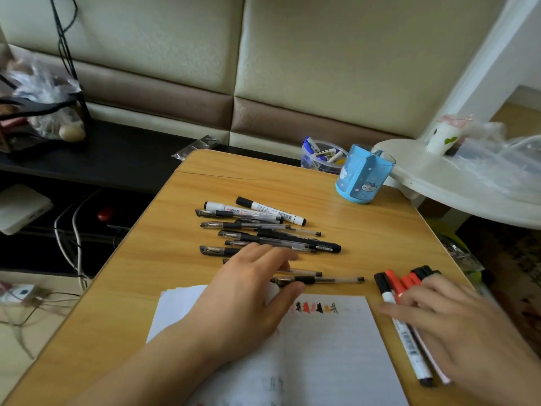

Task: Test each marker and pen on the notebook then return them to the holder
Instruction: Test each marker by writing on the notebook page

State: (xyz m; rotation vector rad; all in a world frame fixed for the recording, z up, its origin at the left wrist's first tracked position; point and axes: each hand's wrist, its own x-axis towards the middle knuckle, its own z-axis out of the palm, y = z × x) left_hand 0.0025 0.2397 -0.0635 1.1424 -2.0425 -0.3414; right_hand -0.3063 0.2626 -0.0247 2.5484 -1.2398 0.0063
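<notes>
An open lined notebook [325, 350] lies at the table's near edge, with red and black test scribbles [316, 307] along its top line. Several black pens and two white markers [263, 230] are spread across the middle of the table. My left hand [248, 291] reaches over them with its fingers stretched out, and its thumb tip touches the cap end of the nearest black gel pen [330, 279]. To the right, my right hand [450, 320] rests flat with spread fingers on a bunch of red and black markers [401, 285]. The blue pen holder [363, 177] stands at the far right of the table.
A clear tub of blue-capped markers [319, 155] sits behind the holder. A white round shelf [456, 177] with a cup and plastic wrap overhangs the table's right corner. A dark shelf with a bag and cables [73, 230] is to the left.
</notes>
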